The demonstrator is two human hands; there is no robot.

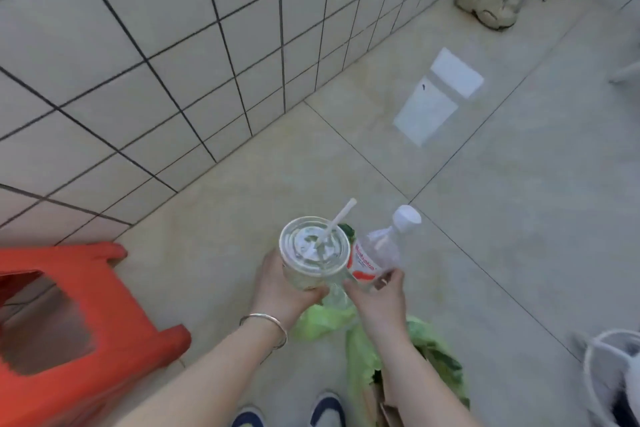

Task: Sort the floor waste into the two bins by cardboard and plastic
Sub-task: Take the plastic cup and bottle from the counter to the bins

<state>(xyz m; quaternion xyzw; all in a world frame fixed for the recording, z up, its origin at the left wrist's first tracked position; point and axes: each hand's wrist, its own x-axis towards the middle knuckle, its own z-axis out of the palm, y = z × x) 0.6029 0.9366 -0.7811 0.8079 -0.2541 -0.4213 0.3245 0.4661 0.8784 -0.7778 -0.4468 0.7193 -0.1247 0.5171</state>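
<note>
The person stands over the tiled floor with plastic in both hands. The left hand (pixel 282 284) is closed around a clear lidded cup (pixel 313 253) with a straw (pixel 341 217). The right hand (pixel 379 295) grips a clear water bottle (pixel 379 250) low on its body. A green bag (pixel 374 350) hangs under the hands; who holds it I cannot tell. I think this is the carrying step; next both must go to the plastic bin. White flat sheets (pixel 438 94) wait on the floor, well apart.
</note>
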